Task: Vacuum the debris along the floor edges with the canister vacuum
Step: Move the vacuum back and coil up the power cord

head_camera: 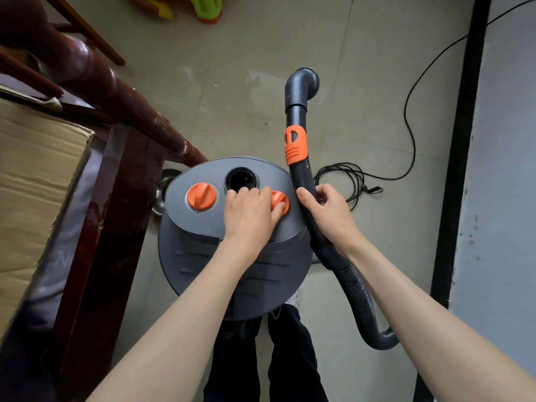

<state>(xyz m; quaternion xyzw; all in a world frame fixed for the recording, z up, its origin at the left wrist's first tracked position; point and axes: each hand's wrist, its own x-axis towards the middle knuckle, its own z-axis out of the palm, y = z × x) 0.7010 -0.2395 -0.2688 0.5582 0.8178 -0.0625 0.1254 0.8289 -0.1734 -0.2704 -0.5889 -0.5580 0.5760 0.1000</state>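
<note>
A grey canister vacuum stands on the floor right in front of me, seen from above. Its top carries two orange knobs and a round black port. My left hand lies on the lid, its fingers and thumb curled round the right orange knob. The left orange knob is untouched. My right hand grips the dark hose wand just right of the canister. The wand has an orange collar and a curved end pointing away from me. Its ribbed hose loops down to the right.
A dark red wooden furniture leg and a cardboard box crowd the left side. A black power cord trails and coils on the floor at right, beside a black wall strip. A metal bowl sits behind the canister. Green plastic toys lie far ahead.
</note>
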